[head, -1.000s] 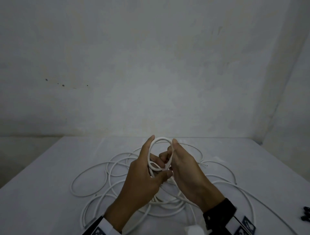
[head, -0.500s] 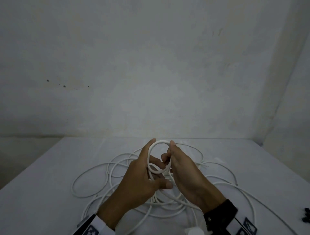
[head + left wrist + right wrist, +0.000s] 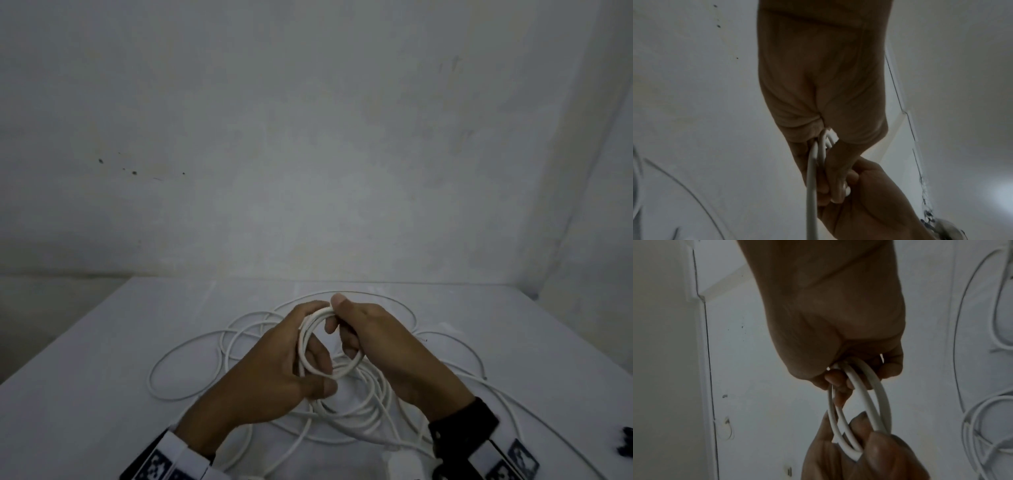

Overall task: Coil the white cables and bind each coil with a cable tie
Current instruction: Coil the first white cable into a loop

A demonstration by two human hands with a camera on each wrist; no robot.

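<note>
A: Why is so much of the surface (image 3: 85, 394) covered in loose white cable (image 3: 185, 356)?

B: It looks like slack waiting to be taken up. The loops sprawl over the middle of the surface and run toward its near edge and right edge, so they can feed freely into the coil.

A: And the small coil (image 3: 310, 342) itself?

B: It is held up off the surface, above the middle of the sprawl, between both hands. It has only a few turns, so the coiling is judged to be at an early stage.

A: How does the left hand (image 3: 274, 370) hold it?

B: Its fingers and thumb are curled round the coil's lower left part, pinching the turns together, probably so they cannot spring apart.

A: The right hand (image 3: 380, 346)?

B: Its thumb presses on top of the coil and its fingers (image 3: 835, 379) hook through the ring; this seems meant to lay each new turn against the others.

A: Any ties?

B: Small dark items (image 3: 625, 445) lie at the right edge; whether they are cable ties cannot be told.
</note>
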